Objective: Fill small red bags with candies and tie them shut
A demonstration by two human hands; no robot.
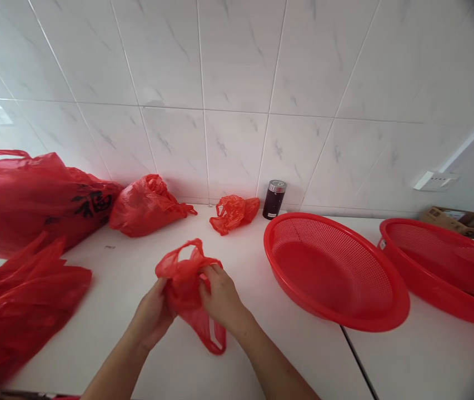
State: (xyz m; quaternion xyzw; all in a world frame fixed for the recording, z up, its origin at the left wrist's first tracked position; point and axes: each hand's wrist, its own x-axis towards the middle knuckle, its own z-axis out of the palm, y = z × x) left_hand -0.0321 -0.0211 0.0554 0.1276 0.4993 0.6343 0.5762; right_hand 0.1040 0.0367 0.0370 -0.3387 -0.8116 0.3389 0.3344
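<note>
A small red plastic bag (186,283) is held above the white table, in the middle of the head view. My left hand (155,314) grips its left side, thumb up against the plastic. On the other side, my right hand (220,294) pinches the bag near its upper edge, fingers partly tucked into the folds. One loop handle sticks up at the top, and another hangs down below my right hand. What the bag contains, if anything, is hidden.
Full red bags (40,200) and a knotted red bag (145,205) lie left. More red plastic bags (20,305) are nearer. A crumpled red bag (234,214) and dark canister (274,200) stand by the wall. Right are a red colander (332,272), another red basket (440,278) and a cardboard box (465,222).
</note>
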